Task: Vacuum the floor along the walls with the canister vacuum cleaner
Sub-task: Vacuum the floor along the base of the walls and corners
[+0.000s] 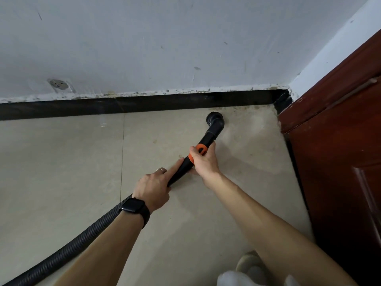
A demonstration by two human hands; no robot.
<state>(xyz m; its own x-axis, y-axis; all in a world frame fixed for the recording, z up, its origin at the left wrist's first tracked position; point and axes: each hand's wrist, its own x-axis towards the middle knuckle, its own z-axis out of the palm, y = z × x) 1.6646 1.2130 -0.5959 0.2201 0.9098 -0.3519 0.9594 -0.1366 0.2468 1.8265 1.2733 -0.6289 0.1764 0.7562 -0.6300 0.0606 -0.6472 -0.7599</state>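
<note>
Gripping the black wand (192, 159), the right hand (203, 159) is wrapping its orange collar while the left hand (153, 185) is curling lower down — the round brush (215, 119) is pressing the floor (61, 162) beside the black baseboard (144, 103), near the corner. Keeping bristles flat and hugging the baseboard seems wise.

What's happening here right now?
A person is vacuuming a floor corner. The right hand grips the wand at its orange collar, and the left hand holds it lower down, index finger laid along it. The round brush sits on the floor close to the black baseboard, near the door. Grit lies along the baseboard toward the corner. The hose trails off lower left.
</note>
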